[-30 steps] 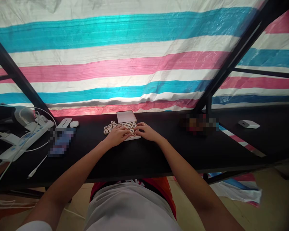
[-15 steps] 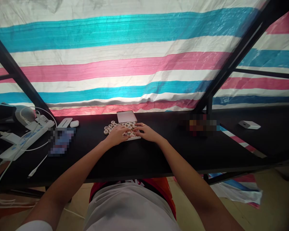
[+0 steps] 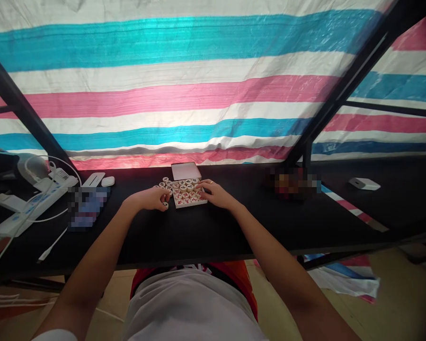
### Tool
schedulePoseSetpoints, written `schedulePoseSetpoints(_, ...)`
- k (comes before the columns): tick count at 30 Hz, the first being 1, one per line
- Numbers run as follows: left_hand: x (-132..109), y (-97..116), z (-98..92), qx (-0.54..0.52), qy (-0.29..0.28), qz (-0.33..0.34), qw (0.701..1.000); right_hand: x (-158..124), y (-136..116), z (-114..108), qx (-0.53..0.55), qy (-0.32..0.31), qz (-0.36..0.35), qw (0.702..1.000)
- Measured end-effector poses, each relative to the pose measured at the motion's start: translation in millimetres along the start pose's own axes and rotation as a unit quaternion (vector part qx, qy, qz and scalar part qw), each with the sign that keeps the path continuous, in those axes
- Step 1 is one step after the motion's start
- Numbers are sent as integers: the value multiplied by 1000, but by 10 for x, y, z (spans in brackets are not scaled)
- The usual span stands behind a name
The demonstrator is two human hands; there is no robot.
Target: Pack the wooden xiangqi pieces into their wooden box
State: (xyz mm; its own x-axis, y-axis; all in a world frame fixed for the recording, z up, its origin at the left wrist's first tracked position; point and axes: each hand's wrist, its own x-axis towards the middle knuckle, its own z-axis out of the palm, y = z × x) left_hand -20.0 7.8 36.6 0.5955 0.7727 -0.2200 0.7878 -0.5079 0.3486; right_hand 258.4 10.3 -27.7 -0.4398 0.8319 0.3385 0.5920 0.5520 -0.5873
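A white box [image 3: 192, 204] on the black table holds rows of round Chinese chess pieces [image 3: 185, 194] with red and black characters. Its white lid [image 3: 185, 171] lies behind it. My left hand [image 3: 149, 198] is to the left of the box, fingers bent down around a chess piece [image 3: 165, 205] that shows at the fingertips. Several loose pieces [image 3: 165, 180] sit just beyond that hand, partly covered by it. On the box's right side rests my right hand [image 3: 216, 194], its fingers apart and touching the edge and nearest pieces.
To the left lie a white power strip [image 3: 35, 208] with cables, a blurred phone-like object [image 3: 88, 208], and a small white case [image 3: 108, 181]. A blurred dark object [image 3: 287, 183] and a white adapter [image 3: 364, 183] are to the right. Striped sheeting [image 3: 184, 109] hangs behind the table.
My left hand has moved left, from above the box to the loose pieces beside it, uncovering the red pieces. My right hand stays at the box's right side.
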Motion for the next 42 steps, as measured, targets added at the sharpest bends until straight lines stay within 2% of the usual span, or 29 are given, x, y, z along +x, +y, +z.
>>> schedulePoseSetpoints(5,69,-51,47,26,24,-21,999,-2,31,10,7,6,15,1000)
schedulePoseSetpoints(9,96,-44,34,106,58,-59,991,1,47,16,7,5,25,1000)
schedulePoseSetpoints(12,97,-9,38,145,69,-63,985,0,43,13,3,12,29,999)
schedulePoseSetpoints(15,129,62,107,164,122,-25,979,-3,34,3,-7,16,42,999)
schedulePoseSetpoints(18,205,143,249,184,221,52,956,-4,23,-3,-14,12,57,998)
schedulePoseSetpoints(20,262,174,352,188,247,100,945,-2,14,-3,-15,13,60,998)
schedulePoseSetpoints(24,339,149,465,197,225,153,942,4,-6,-4,-18,15,66,998)
schedulePoseSetpoints(32,365,93,440,133,233,167,949,24,1,-7,-35,13,79,996)
schedulePoseSetpoints(38,446,79,448,76,238,123,960,29,-7,-7,-26,9,84,996)
schedulePoseSetpoints(42,444,96,389,20,250,103,962,23,-30,-19,-22,13,84,996)
